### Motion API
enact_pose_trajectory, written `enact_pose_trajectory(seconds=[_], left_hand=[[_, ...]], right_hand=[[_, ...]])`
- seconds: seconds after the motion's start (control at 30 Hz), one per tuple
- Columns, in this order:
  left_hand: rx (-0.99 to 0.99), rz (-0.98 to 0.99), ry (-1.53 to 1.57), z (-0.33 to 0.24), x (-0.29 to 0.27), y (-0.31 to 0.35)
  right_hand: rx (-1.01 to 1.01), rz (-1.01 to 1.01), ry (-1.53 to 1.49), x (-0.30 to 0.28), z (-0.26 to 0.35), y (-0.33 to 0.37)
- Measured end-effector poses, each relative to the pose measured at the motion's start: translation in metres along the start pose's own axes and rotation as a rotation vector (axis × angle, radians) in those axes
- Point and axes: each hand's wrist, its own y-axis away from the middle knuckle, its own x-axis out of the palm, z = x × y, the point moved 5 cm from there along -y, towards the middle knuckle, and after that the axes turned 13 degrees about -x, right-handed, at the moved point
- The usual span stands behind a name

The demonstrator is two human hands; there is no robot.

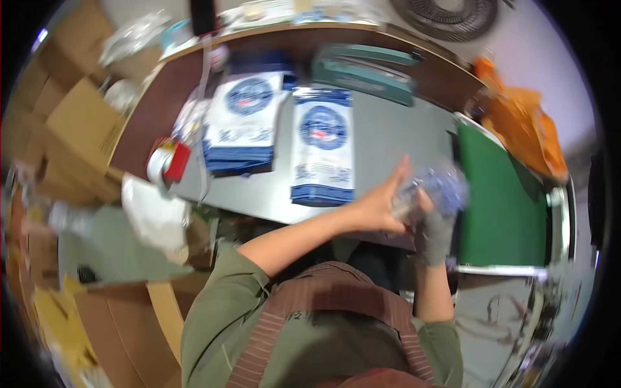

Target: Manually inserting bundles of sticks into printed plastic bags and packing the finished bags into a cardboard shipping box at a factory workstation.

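Over the right part of the grey tabletop (388, 123), both hands are on a see-through plastic bag (446, 186) with bluish contents. Motion blur hides what is inside. My left hand (378, 205) grips the bag's left side, its thumb pointing up. My right hand (432, 234), in a grey glove, is closed around the lower right of the same bag. To the left of my hands lies a white and blue printed pouch (323, 155), flat on the table. Further left is a stack of similar pouches (239, 123).
A green board (501, 200) lies at the right, beside an orange bag (527, 123). At the back stands a teal sealing machine (365, 74). A red tape dispenser (176, 161) sits at the left edge. Cardboard boxes (129, 323) crowd the left, and a fan (446, 13) is at the top.
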Motion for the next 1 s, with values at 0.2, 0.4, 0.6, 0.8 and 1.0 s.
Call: enact_pose_trajectory(seconds=[0.2,0.4,0.6,0.8,1.0], left_hand=[[-0.283,0.413,0.563,0.038,0.027,0.077],[-0.343,-0.088,-0.299,0.007,-0.092,0.12],[-0.173,-0.889,-0.941,0.017,-0.282,0.136],[-0.062,-0.751,-0.921,0.048,-0.293,0.12],[-0.115,-0.721,-0.941,0.046,-0.297,0.114]], right_hand=[[0.002,0.239,-0.107,0.05,-0.01,-0.011],[0.493,0.468,-0.324,0.053,-0.097,0.03],[0.54,0.305,-0.387,0.052,-0.102,0.033],[0.55,0.284,-0.385,0.044,-0.105,0.031],[0.525,0.291,-0.344,0.047,-0.091,0.03]])
